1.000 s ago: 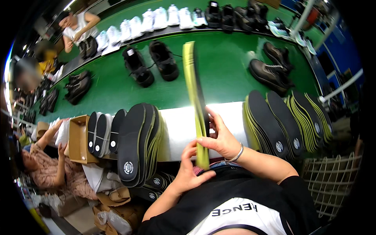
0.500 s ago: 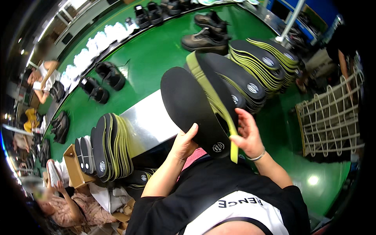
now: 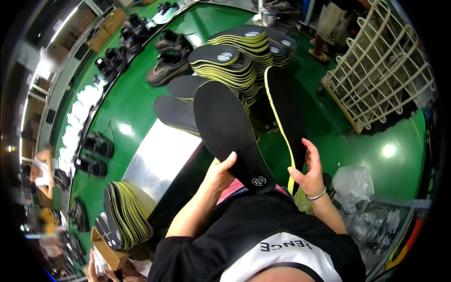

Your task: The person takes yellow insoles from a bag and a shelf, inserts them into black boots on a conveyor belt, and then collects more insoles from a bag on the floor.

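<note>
Holding two insoles right now, one per hand, hands apart. My left hand (image 3: pixel 220 175) is clamped on a flat black insole with a round white heel mark (image 3: pixel 229 124), thumb on top, heel end down by my waist. My right hand (image 3: pixel 307 173), silver bangle (image 3: pixel 317 193) on that wrist, pinches a black insole tipped to show its yellow-green edge (image 3: pixel 290 115) between thumb and fingers. Both are up in front of me, toes pointing away. Past them sit tall stacks of black, yellow-green-edged insoles (image 3: pixel 225 75), near some brown-and-black shoes (image 3: pixel 168 67). Off left, across a shiny silver metal surface (image 3: pixel 162 149), another leaning insole stack (image 3: pixel 128 217) is just beside an open brown cardboard box (image 3: pixel 110 252).
</note>
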{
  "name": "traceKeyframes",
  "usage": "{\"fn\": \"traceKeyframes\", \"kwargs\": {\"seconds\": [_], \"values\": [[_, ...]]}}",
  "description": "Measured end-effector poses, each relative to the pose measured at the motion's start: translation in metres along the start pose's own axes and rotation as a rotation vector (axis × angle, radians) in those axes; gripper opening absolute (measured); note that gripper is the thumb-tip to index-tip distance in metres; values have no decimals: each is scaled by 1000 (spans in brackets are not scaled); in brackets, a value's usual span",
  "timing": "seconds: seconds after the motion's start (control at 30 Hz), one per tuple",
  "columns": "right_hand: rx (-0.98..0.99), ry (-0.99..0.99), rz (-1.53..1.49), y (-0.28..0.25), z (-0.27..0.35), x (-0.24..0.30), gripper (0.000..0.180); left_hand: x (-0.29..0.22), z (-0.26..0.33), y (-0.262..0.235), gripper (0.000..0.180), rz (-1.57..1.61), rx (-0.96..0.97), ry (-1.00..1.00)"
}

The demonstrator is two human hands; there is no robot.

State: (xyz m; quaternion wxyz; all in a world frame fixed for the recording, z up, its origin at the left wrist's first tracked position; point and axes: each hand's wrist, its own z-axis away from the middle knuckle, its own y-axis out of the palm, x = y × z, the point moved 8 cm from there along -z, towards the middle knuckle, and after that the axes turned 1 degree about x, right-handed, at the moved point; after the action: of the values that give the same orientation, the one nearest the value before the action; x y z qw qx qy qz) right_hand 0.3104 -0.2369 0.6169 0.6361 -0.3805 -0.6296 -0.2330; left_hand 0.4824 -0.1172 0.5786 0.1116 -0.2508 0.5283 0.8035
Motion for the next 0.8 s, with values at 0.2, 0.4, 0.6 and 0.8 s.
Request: {"fn": "traceKeyframes", "kwargs": {"seconds": [0.2,0.4,0.6,0.8], "values": [[-105,-29,286,-24,8,1,69,18,-37,15,40,-64,60,-153],[-356,200,-197,-42,7,-40,64,55,-72,52,41,-351,148,-304],[-684,547,-562,-24,26,-145,48,137,-98,31,49,-452,306,-640],[-661,732,-87,-7,50,-219,69,176,-101,-24,69,-593,171,-877]]}}
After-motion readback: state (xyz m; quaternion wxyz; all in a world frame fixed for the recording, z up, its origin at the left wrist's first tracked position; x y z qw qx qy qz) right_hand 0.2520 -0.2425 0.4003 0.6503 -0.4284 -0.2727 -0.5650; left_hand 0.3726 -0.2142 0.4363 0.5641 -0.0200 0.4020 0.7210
